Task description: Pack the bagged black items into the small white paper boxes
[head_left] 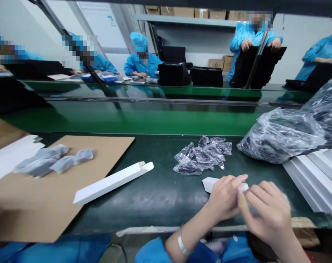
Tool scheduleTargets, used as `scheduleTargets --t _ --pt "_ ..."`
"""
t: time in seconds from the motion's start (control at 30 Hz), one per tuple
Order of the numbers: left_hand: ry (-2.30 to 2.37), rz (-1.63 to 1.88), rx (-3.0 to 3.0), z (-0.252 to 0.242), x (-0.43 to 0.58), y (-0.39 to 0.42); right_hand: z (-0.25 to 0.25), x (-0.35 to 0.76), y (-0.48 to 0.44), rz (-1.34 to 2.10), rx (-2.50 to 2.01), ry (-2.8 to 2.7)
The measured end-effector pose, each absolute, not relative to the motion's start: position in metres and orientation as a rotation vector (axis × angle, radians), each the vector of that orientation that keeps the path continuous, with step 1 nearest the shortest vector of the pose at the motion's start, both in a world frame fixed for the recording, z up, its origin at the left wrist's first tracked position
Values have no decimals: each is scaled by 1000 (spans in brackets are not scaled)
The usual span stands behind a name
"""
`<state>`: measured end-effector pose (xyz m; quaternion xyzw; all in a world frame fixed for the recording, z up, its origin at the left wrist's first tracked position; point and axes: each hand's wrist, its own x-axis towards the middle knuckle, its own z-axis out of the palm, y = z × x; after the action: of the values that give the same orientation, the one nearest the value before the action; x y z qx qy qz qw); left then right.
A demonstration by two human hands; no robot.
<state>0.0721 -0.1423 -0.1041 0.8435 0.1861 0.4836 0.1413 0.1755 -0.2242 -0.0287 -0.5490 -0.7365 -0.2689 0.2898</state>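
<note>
Grey pouches point(53, 160) lie on a cardboard sheet point(100, 153) at the workbench's point(160, 197) left edge, with a long white carton point(113, 182) slanting beside it. Near the front edge, the left hand point(226, 199) is closed around a small white box point(210, 183) whose long axis runs left-right. The right hand point(267, 213) pinches its right end. Small plastic bags point(201, 157) lie just behind

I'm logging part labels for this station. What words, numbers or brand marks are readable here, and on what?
None is legible.
Small sign on the far white panel: too blurred.
Cardboard boxes on the shelf: nothing readable.
Small white box held by left hand and right hand: blank.
</note>
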Motion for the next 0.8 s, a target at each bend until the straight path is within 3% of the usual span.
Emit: scheduleTargets --t 0.13,0.2,0.27,0.47,0.63,0.73,0.8 --pt "661 1155 2723 -120 58 -139 -63 208 -239 400 -1863 -1412" --pt "607 1209 2784 -127 53 -140 -75 215 -250 1060 -1812 -1156" --pt "452 1284 2791 -126 52 -142 -80 216 -260 1403 -1664 -1037" --pt "83 1410 2950 -100 59 -148 -84 214 -275 1675 -1295 -604" --pt "-35 1406 2893 -98 66 -166 -98 208 -270 1684 -1333 -599" --pt "84 1395 2800 -97 46 -163 -89 229 -274 1620 -1335 -719" --pt "381 1421 2739 -96 17 -146 -74 264 -284 1353 -1467 -888"
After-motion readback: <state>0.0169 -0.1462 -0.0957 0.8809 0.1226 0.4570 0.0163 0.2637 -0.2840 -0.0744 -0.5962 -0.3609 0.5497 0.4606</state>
